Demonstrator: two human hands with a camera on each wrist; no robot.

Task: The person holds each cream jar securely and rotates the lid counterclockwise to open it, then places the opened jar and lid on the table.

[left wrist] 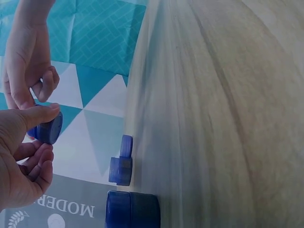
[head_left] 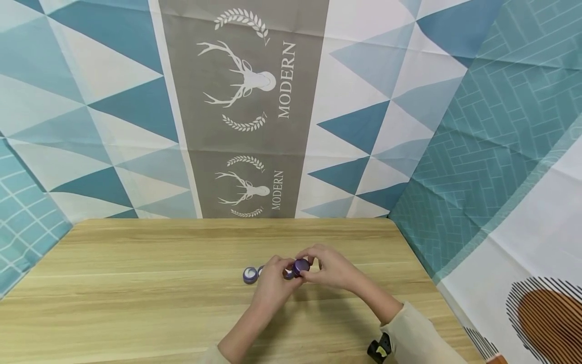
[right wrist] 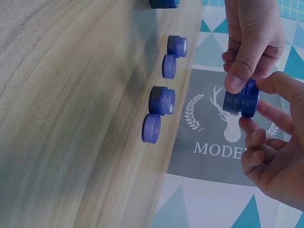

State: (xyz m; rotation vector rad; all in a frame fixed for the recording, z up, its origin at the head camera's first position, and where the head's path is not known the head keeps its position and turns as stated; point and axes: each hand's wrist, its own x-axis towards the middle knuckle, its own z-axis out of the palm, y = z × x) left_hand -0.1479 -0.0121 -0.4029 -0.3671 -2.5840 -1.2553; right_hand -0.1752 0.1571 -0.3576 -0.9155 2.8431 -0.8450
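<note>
While its sides are partly covered by fingers, a blue jar [right wrist: 241,102] is held by both hands in the air above the worktop [head_left: 136,283].
The lower part of the jar is pinched by the grip of the left hand [head_left: 274,283], and the upper part by the grip of the right hand [head_left: 332,269]; the small lettering on its side cannot be read. On the worktop, another jar [right wrist: 161,100] is seen with a loose cap [right wrist: 151,128] just beside it; whether these touch cannot be told. A similar pair is partly hidden behind the left hand in the head view. In the right wrist view, one more blue item [right wrist: 164,4] is cut off by the upper edge.
</note>
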